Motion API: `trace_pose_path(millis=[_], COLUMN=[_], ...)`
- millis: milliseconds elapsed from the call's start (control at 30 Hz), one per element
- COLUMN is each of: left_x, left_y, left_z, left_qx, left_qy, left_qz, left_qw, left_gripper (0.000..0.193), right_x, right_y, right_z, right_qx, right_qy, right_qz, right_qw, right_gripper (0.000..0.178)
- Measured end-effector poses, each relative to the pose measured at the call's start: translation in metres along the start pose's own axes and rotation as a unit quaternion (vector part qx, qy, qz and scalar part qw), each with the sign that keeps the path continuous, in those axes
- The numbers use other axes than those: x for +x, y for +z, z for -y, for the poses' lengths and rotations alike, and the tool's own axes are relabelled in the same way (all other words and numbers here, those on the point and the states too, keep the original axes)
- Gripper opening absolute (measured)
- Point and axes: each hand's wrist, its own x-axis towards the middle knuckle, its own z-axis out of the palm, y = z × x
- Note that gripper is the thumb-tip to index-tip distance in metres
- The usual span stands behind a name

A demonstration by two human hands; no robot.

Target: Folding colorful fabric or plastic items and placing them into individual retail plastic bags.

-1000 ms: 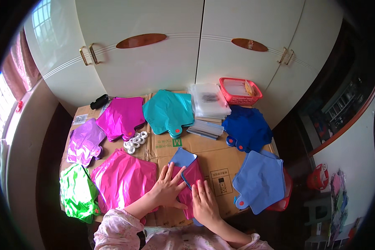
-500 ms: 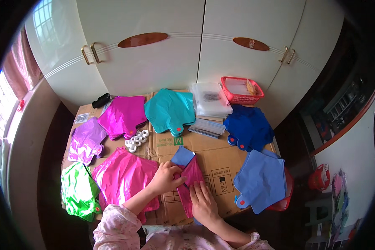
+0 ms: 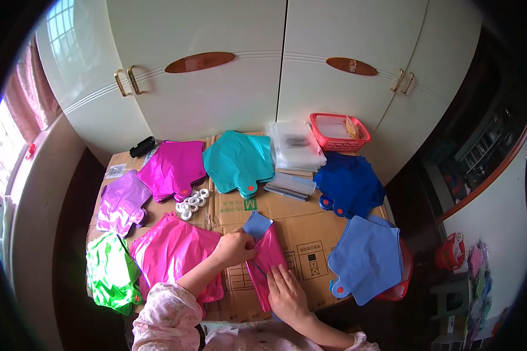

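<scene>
A folded pink foil balloon (image 3: 270, 244) lies as a narrow strip on the cardboard in front of me. A pale blue foil layer (image 3: 256, 224) shows at its far end. My left hand (image 3: 234, 247) is closed at the strip's left edge, with thumb and fingers pinching the foil there. My right hand (image 3: 287, 294) lies flat on the nearer part of the strip, fingers stretched out. To the left of the strip is a flat pink foil balloon stack (image 3: 173, 248), partly behind my left forearm.
Around the cardboard lie foil stacks: green (image 3: 111, 272), lilac (image 3: 121, 202), magenta (image 3: 173, 167), teal (image 3: 238, 159), dark blue (image 3: 350, 182) and light blue (image 3: 366, 257). White rings (image 3: 192, 203), clear plastic bags (image 3: 295, 143), thin strips (image 3: 291, 185) and a red basket (image 3: 341, 142) stand among them.
The pink foil's right side now lies smoother and covers more of the pale blue layer. My hands stay nearly in place; the whole view has shifted slightly downward.
</scene>
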Motion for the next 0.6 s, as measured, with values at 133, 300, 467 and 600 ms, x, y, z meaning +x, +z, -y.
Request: trace_pose_path(millis=[133, 300, 467, 600], left_x=[0.001, 0.004, 0.005, 0.006], left_y=[-0.001, -0.004, -0.003, -0.005], left_z=[0.009, 0.006, 0.011, 0.012], left_qx=[-0.022, -0.025, -0.02, -0.028], left_qy=[0.026, -0.01, 0.0, 0.019], left_qz=[0.001, 0.028, 0.033, 0.037], left_qw=[0.999, 0.999, 0.999, 0.999], left_gripper=[0.022, 0.022, 0.022, 0.021], right_x=[0.001, 0.0, 0.0, 0.001], right_y=[-0.001, 0.001, 0.001, -0.003], right_z=[0.0, 0.0, 0.0, 0.0], right_qx=[0.008, 0.019, 0.023, 0.028], right_qy=[-0.02, -0.021, -0.026, -0.029], right_qz=[-0.002, -0.005, -0.003, -0.024], right_qw=[1.0, 1.0, 0.999, 0.999], right_gripper=[0.037, 0.036, 0.036, 0.034])
